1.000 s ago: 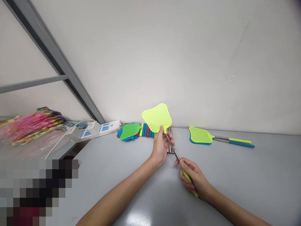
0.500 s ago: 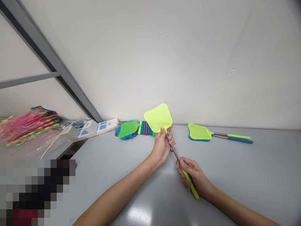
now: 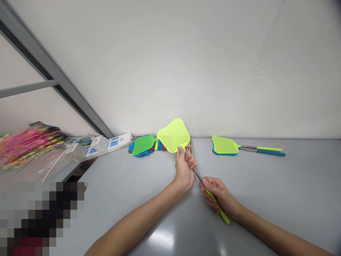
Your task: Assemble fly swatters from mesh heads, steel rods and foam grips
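A yellow-green fly swatter point(image 3: 174, 136) with a perforated head is held up above the table, its head toward the wall. My left hand point(image 3: 184, 167) grips it just below the head, thumb pressed on the neck. My right hand point(image 3: 216, 193) is wrapped around the yellow-green handle, close to the metal rod. Behind my left hand lie several coloured handles point(image 3: 160, 145), partly covered by the swatter head. To their left is a pile of swatter heads point(image 3: 143, 145), green on top with blue and red below.
Two swatters, a yellow-green one point(image 3: 226, 145) over a blue one point(image 3: 271, 152), lie at the right near the wall. A white power strip point(image 3: 119, 141) with plugs and a cable stands at the left, beside pink packaged items point(image 3: 32, 144). A pixelated patch hides the lower left.
The swatter head and my left hand have shifted slightly left, and the head has tilted further left. My right hand still holds the handle in nearly the same place. The camera view has moved a little.
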